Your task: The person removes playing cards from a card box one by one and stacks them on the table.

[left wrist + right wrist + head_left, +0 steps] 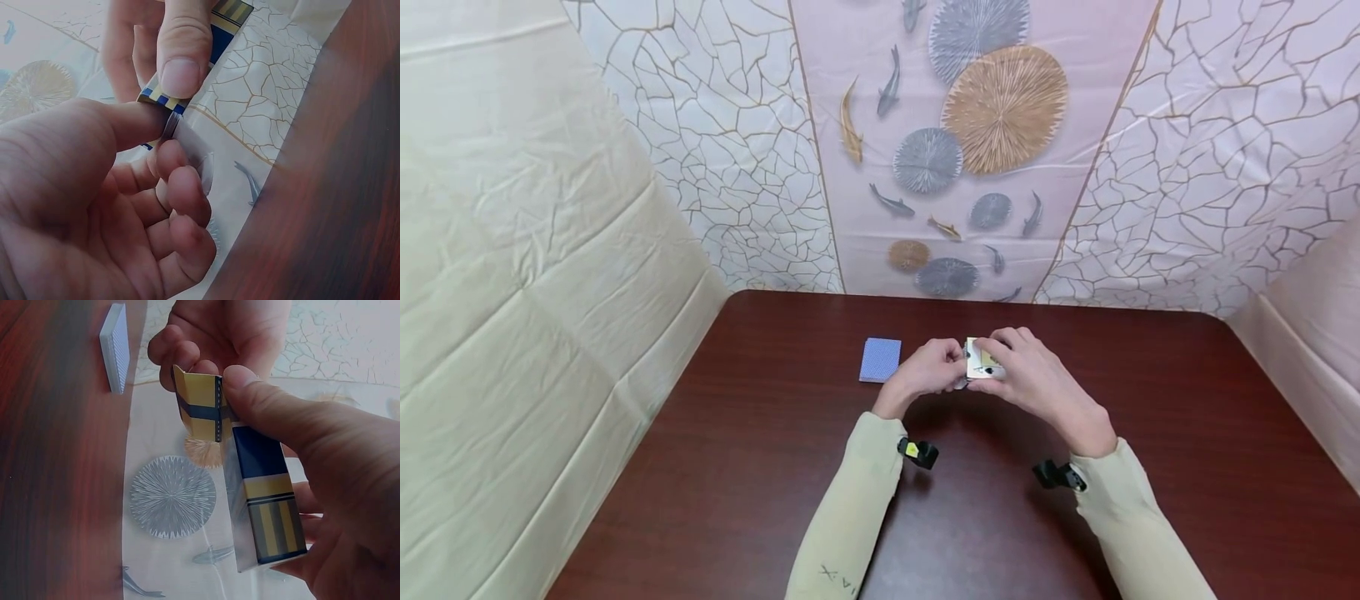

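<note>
My right hand (1030,371) grips a playing card box (265,487), patterned in navy and gold, with an ace design on its upper face. Its yellow and navy flap (200,407) stands folded out. At the box's mouth, my left hand (931,367) pinches a thin, layered stack that looks like playing cards (172,125) between thumb and index finger. The other left fingers curl below. A blurred pale surface extends from the pinched edges; how far the stack sits inside the box I cannot tell. Left of my left hand, a blue-backed deck (880,360) lies on the table.
The dark reddish-brown table (737,467) extends around both forearms. Behind it hangs a patterned cloth (760,167), with pale fabric (550,333) sloping along the left side. Black wrist cameras (917,452) sit on both cream sleeves (1138,508).
</note>
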Tool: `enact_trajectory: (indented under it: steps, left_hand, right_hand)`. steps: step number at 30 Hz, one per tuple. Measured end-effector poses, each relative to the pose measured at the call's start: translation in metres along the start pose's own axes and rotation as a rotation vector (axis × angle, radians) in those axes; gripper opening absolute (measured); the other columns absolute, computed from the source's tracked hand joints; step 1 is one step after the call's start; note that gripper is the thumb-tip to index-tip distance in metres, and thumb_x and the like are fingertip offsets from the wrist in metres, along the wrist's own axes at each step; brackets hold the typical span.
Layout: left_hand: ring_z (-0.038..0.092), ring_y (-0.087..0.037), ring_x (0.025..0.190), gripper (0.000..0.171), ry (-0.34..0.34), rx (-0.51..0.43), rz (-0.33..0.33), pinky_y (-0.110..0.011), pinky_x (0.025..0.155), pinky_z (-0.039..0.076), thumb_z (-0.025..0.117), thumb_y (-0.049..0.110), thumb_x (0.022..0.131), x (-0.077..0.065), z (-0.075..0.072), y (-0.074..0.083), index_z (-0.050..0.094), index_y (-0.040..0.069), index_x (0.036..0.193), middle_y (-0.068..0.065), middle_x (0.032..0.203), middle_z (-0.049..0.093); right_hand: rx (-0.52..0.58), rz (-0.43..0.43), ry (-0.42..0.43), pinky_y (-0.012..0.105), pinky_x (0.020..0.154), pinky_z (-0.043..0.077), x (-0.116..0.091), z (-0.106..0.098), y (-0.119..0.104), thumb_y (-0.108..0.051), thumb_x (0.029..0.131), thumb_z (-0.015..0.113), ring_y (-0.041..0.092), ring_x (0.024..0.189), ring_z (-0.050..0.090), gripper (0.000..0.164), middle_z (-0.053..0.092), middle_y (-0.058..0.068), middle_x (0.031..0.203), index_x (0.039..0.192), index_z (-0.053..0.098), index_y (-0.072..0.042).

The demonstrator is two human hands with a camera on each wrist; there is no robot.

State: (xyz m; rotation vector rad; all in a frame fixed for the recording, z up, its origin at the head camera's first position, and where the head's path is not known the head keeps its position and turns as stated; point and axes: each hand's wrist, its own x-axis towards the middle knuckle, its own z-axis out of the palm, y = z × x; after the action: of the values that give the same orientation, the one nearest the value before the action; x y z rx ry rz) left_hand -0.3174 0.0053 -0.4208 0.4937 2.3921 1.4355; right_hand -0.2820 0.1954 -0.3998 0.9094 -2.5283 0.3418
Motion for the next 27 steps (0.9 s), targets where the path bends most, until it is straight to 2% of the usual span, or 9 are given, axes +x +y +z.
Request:
enact_trajectory:
  steps: [6, 13, 17, 24, 27]
  left_hand:
    - [0.046, -0.012, 0.051, 0.014, 0.000, -0.070, 0.024, -0.022, 0.045, 0.037, 0.057, 0.015, 0.097, 0.0009, -0.0002, -0.0026, 0.056, 0.008, 0.084, -0.002, 0.061, 0.052]
    - [0.049, -0.014, 0.055, 0.014, 0.024, -0.155, 0.002, -0.026, 0.048, 0.040, 0.058, 0.016, 0.097, 0.0016, -0.0009, -0.0055, 0.058, 0.009, 0.084, -0.002, 0.062, 0.054]
    - [0.050, -0.016, 0.056, 0.014, 0.031, -0.174, -0.001, -0.027, 0.049, 0.042, 0.060, 0.018, 0.097, 0.0005, -0.0034, -0.0037, 0.059, 0.009, 0.086, -0.001, 0.061, 0.054]
    - [0.053, -0.014, 0.060, 0.010, -0.014, -0.179, 0.012, -0.027, 0.051, 0.043, 0.062, 0.018, 0.096, -0.0014, -0.0075, -0.0011, 0.059, 0.008, 0.097, -0.001, 0.071, 0.060]
    - [0.054, -0.014, 0.059, 0.010, -0.004, -0.191, 0.011, -0.027, 0.050, 0.044, 0.062, 0.018, 0.096, -0.0008, -0.0078, -0.0014, 0.060, 0.008, 0.098, -0.001, 0.070, 0.061]
  right_hand:
    - [0.006, 0.004, 0.006, 0.043, 0.078, 0.048, 0.0000, -0.0021, 0.0017, -0.041, 0.073, 0.084, 0.031, 0.097, 0.053, 0.059, 0.062, 0.014, 0.106, 0.118, 0.067, -0.007]
    - [0.011, 0.003, 0.038, 0.044, 0.077, 0.048, -0.0013, -0.0037, 0.0040, -0.041, 0.072, 0.085, 0.031, 0.097, 0.054, 0.059, 0.062, 0.014, 0.106, 0.117, 0.068, -0.007]
    - [0.007, 0.010, 0.034, 0.044, 0.078, 0.048, -0.0015, -0.0042, 0.0048, -0.041, 0.072, 0.084, 0.032, 0.096, 0.053, 0.059, 0.061, 0.015, 0.106, 0.118, 0.067, -0.007]
    - [0.003, -0.001, 0.050, 0.043, 0.075, 0.047, -0.0015, -0.0048, 0.0049, -0.041, 0.072, 0.085, 0.033, 0.094, 0.052, 0.059, 0.061, 0.015, 0.105, 0.117, 0.068, -0.007]
    - [0.000, -0.003, 0.053, 0.043, 0.075, 0.047, -0.0020, -0.0050, 0.0052, -0.040, 0.073, 0.085, 0.033, 0.094, 0.052, 0.059, 0.061, 0.015, 0.105, 0.117, 0.068, -0.006]
